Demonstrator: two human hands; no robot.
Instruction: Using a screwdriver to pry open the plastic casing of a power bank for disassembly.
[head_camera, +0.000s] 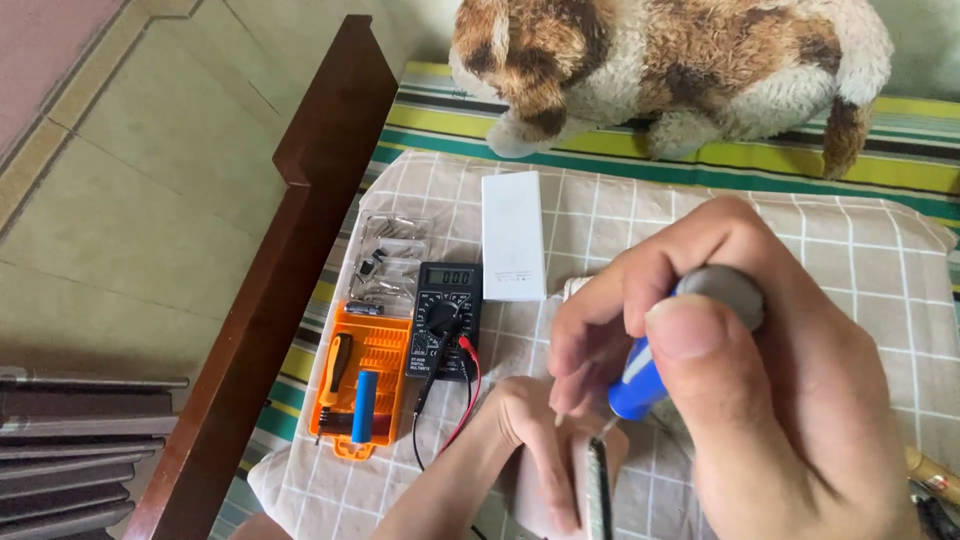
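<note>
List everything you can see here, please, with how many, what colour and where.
Plush dog: one, brown and white, top, on the striped mat.
Checked cloth: one, beige with white lines, spread under the things.
Flat box: one, white, upper middle of the cloth.
Multimeter: one, black, red and black leads, beside the box.
Tool tray: one, orange, left edge of the cloth.
Clear case: one, small dark parts inside, above the tray.
Screwdriver: one, blue and grey, in the right hand.
Left hand: steadies a pale object, bottom centre.
Right hand: grips the screwdriver.
</note>
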